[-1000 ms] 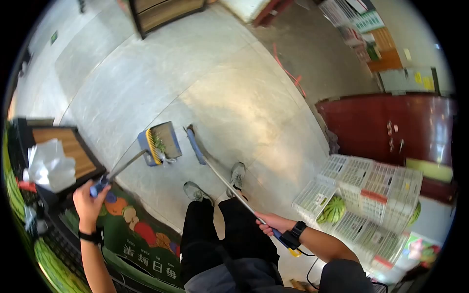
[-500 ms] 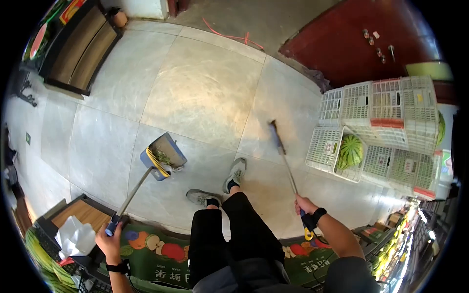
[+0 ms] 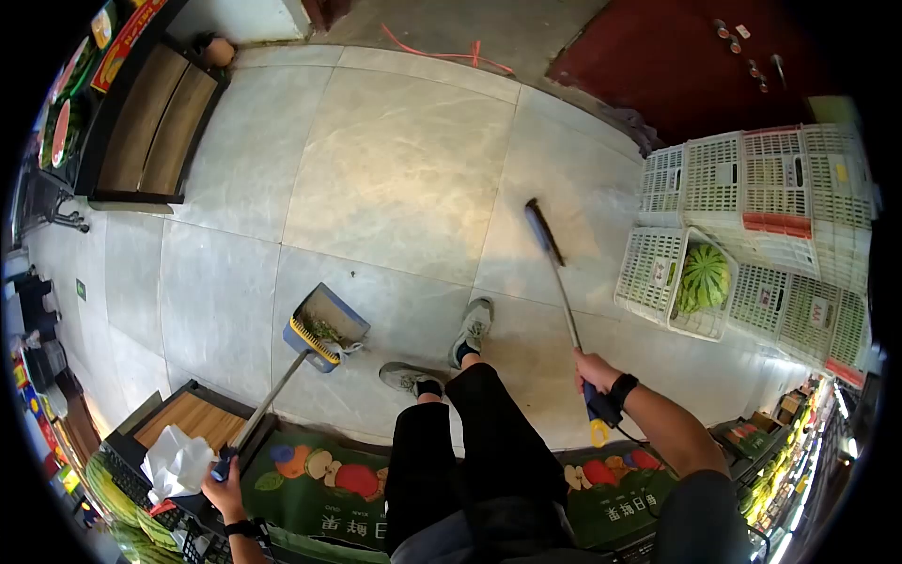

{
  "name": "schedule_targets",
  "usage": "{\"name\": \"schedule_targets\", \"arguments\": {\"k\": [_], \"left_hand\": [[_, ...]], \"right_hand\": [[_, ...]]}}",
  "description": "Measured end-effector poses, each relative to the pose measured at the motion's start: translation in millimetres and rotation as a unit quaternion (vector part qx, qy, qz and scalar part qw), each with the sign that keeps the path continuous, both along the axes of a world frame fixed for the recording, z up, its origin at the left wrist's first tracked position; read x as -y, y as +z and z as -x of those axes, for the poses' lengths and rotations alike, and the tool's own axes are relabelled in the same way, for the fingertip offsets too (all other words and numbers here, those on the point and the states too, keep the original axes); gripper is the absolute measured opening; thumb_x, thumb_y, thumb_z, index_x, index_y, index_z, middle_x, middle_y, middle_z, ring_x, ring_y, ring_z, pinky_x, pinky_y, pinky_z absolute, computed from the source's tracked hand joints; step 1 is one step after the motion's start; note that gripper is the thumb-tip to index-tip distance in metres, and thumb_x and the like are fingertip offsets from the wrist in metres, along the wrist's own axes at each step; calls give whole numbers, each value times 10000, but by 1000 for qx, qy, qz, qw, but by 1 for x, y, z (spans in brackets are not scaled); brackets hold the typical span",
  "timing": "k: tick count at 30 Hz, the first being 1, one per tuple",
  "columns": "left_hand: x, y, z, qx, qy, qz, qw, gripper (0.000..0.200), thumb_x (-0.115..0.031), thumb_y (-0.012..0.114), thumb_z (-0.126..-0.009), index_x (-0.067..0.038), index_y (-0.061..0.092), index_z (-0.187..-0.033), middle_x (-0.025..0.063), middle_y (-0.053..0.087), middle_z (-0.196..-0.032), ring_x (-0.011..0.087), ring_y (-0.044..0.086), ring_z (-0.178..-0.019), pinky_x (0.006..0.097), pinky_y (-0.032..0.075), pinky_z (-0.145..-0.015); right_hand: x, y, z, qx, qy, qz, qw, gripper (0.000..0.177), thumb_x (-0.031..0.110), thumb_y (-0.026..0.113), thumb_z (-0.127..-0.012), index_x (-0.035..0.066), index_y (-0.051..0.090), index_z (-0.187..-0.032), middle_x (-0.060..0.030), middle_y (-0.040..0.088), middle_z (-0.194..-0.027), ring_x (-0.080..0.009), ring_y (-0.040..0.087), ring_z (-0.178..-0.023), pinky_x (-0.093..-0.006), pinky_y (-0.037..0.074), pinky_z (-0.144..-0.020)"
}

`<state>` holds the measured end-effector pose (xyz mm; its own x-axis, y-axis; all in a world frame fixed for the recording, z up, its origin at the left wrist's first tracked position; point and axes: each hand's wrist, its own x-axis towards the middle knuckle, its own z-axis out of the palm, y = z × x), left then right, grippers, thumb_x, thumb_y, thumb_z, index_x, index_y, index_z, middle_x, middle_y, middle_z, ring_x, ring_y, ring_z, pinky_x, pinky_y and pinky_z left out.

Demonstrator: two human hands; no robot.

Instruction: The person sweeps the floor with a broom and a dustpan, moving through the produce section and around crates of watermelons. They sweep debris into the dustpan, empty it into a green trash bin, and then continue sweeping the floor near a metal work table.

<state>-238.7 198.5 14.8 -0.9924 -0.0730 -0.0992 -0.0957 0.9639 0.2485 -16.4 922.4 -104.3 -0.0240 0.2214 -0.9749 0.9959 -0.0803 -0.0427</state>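
My left hand [image 3: 224,491] is closed round the handle of a long-handled dustpan [image 3: 347,317]. The blue-grey pan with its yellow toothed edge rests on the tiles, holding green scraps and a bit of whitish litter. My right hand [image 3: 594,369] grips the handle of a broom [image 3: 544,231], whose dark bristle head is out over the floor to the right of the pan. A yellow hanging loop shows at the broom's handle end. My shoes [image 3: 474,331] stand between the two tools.
White plastic crates [image 3: 648,270] are stacked at right, one with a watermelon [image 3: 703,279] in it. A wooden display stand [image 3: 155,113] stands upper left. Red string [image 3: 442,54] lies near the doorway. A crumpled white bag [image 3: 177,462] sits at lower left. A small dark speck [image 3: 353,274] lies beyond the pan.
The broom head has turned and swung slightly farther out from my feet. The view has shifted, so most things sit farther right. Both hands keep their hold.
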Motion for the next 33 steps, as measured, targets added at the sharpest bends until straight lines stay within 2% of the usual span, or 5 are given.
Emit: {"name": "schedule_targets", "arguments": {"k": [11, 18, 19, 26, 33], "left_hand": [[-14, -2, 5, -1, 32, -27, 999, 405, -273, 811, -737, -10, 522, -629, 157, 504, -538, 326, 469, -471, 383, 406, -499], [-6, 0, 10, -13, 12, 13, 1000, 424, -311, 813, -733, -20, 523, -629, 167, 496, -548, 392, 465, -522, 388, 407, -492], [-5, 0, 11, -9, 18, 8, 1000, 427, -314, 813, -733, -19, 522, -628, 166, 494, -547, 390, 462, -520, 386, 407, -491], [-5, 4, 9, -17, 25, 12, 999, 438, -336, 816, -722, -29, 519, -622, 156, 479, -534, 369, 466, -500, 372, 404, -486], [3, -4, 10, -22, 16, 36, 999, 429, -371, 808, -718, -33, 556, -641, 174, 530, -552, 396, 537, -544, 403, 434, -509]], "right_hand": [[179, 41, 97, -9, 231, 78, 970, 572, 438, 362, -1005, -56, 588, -825, -134, 577, -549, -246, 569, -408, -383, 515, -424], [218, 18, 116, -2, 322, 100, 941, 628, 526, 384, -976, -30, 581, -762, -132, 591, -560, -273, 610, -450, -386, 516, -433], [210, 38, 129, -28, 303, 136, 943, 539, 478, 412, -996, 6, 500, -752, -54, 500, -553, -179, 522, -407, -323, 463, -393], [166, 79, 95, -53, 245, 140, 958, 550, 488, 384, -1004, 62, 431, -661, -43, 458, -496, -167, 509, -395, -325, 440, -388], [234, 61, 69, 5, 94, 82, 992, 448, 414, 378, -1014, 39, 477, -789, -67, 492, -598, -182, 546, -478, -361, 514, -437]]}}
